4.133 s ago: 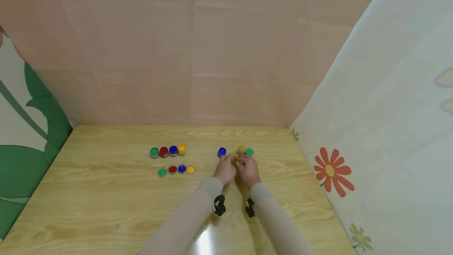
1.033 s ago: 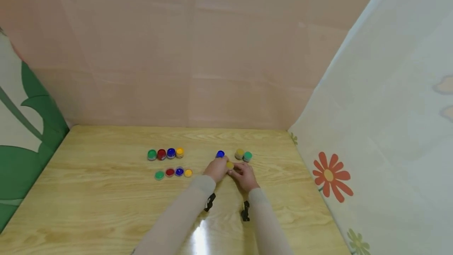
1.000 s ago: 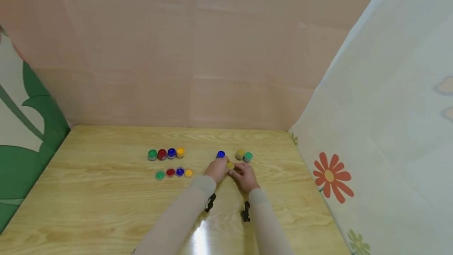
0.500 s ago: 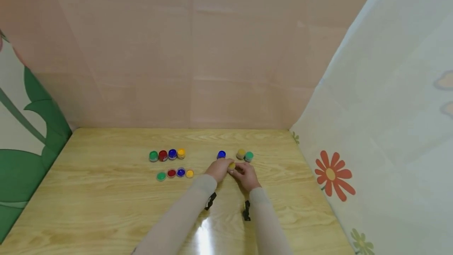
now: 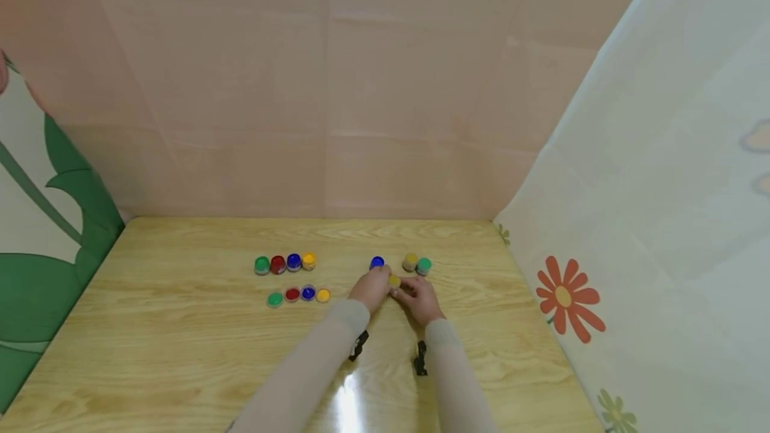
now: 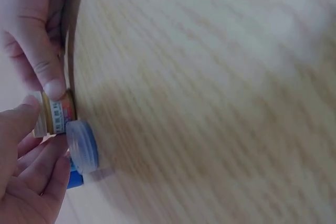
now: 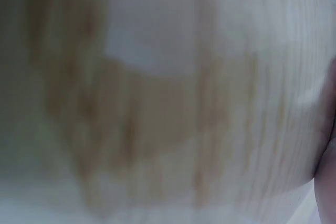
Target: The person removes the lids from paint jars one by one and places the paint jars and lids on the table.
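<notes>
Both hands meet at a small paint jar with gold-yellow paint (image 5: 394,282), right of the table's middle. In the left wrist view the paint jar (image 6: 60,113) shows a printed label and a pale cap at one end. My left hand (image 5: 371,287) grips it at the cap end, thumb on one side and fingers on the other. My right hand (image 5: 419,298) pinches the jar's body, its thumb on the label side. A blue paint jar (image 5: 377,262) stands just beyond the left hand. Close to the held jar sits a clear round lid with blue inside (image 6: 83,148). The right wrist view shows mostly blurred tabletop.
Behind the right hand stand a gold-yellow jar (image 5: 410,261) and a green jar (image 5: 424,266). At left is a row of open jars, including a red jar (image 5: 278,264), with a row of lids, including a green lid (image 5: 275,299), in front. A fabric wall (image 5: 325,152) borders the table (image 5: 180,353).
Compared with about four seconds ago, the hands and the gold-yellow jar have come nearer the person. Over the last second both hands stay in place, with only slight finger and jar movement.
</notes>
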### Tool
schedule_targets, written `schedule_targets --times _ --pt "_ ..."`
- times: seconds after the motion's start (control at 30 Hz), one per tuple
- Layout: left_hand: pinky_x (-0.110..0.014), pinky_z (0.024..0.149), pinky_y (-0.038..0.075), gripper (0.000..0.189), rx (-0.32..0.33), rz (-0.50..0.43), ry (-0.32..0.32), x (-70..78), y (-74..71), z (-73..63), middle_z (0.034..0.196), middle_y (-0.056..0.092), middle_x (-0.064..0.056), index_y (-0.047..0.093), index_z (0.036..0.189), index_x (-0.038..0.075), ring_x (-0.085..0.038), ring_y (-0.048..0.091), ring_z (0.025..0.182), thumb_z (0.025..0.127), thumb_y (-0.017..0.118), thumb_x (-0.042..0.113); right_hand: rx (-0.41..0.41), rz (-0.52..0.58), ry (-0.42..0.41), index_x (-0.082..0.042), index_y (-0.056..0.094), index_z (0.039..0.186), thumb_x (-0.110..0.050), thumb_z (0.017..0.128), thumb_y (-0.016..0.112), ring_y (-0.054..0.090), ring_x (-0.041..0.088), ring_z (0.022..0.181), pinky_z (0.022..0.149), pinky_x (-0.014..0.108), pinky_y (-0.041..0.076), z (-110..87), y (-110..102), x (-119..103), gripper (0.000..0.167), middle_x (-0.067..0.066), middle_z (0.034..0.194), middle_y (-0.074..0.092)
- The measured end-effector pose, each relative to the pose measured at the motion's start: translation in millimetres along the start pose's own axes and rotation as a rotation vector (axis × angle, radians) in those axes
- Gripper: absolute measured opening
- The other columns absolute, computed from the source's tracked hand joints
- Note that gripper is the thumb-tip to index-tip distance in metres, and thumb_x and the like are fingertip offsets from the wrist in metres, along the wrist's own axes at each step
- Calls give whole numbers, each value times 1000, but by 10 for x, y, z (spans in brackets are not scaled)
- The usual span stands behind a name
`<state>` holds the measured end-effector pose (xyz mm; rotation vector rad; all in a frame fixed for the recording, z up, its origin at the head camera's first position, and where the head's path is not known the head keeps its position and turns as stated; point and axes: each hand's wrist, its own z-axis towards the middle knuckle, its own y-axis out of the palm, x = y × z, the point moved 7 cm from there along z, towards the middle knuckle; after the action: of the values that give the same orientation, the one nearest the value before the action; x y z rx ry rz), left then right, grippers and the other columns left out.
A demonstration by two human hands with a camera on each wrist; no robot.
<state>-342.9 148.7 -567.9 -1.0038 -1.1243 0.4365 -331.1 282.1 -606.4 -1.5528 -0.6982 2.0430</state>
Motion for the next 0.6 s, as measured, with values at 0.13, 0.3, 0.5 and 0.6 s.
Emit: schedule_targets --times 0.13,0.3,0.5,0.6 --pt "-38 79 56 22 59 -5 15 -15 10 -13 95 66 -11 59 106 3 -27 68 90 96 72 18 1 -2 13 -4 75 116 -13 89 79 59 30 104 96 50 46 14 12 21 29 11 108 68" --pt "-39 87 56 34 51 -11 35 -26 36 -11 109 69 -14 60 125 3 -28 68 101 98 70 21 5 -18 10 -5 75 118 -15 90 78 58 29 103 95 50 47 16 25 43 30 11 109 68" --pt "-41 101 51 41 8 -30 104 3 27 -8 127 68 -11 62 138 9 -30 62 119 99 64 19 3 6 3 -4 75 117 -13 89 79 59 29 102 94 49 50 14 25 49 29 11 107 67" --pt "-41 101 51 38 10 -38 110 4 21 -12 128 67 -11 64 135 8 -30 62 119 99 63 18 -3 8 3 -3 74 117 -12 90 78 59 30 102 93 49 51 16 22 50 29 12 108 67"
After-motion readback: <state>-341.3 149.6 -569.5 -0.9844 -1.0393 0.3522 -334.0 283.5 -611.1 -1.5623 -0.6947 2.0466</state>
